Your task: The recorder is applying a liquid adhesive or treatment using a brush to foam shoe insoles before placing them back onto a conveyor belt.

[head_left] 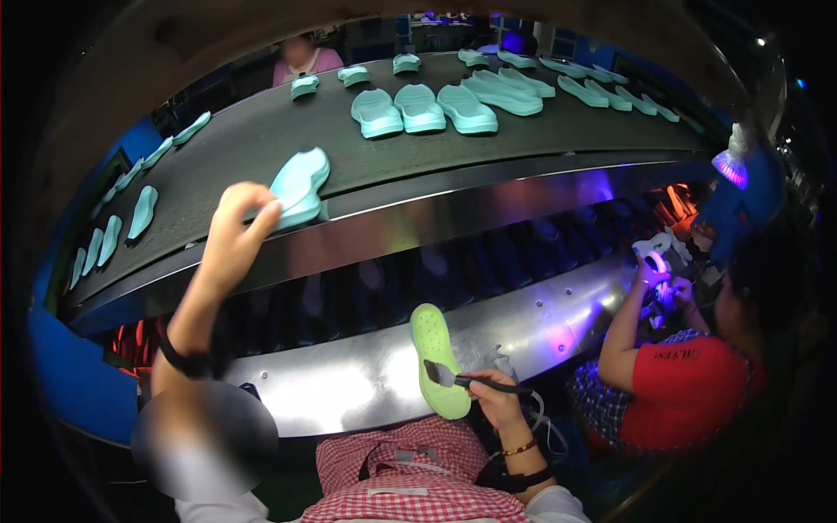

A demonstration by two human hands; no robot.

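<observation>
My left hand (240,228) reaches over the belt's near edge, thumb and fingers closed at the side of a teal shoe sole (301,185). That sole lies at a slant by the metal rail. In my right hand (497,403) is a brush (449,376) with a black handle and a flat head. The brush head rests over a light green shoe sole (433,336) with small holes in its upper half. This green sole lies on the metal bench (349,373), its lower end by my right fingers and my checked apron.
A dark conveyor belt (253,131) carries several teal soles (420,109) in rows. Under its metal rail (436,205) is a dark slot with more shapes and an orange glow at both ends. A co-worker in a red shirt (689,388) works at the right under a lamp (731,166).
</observation>
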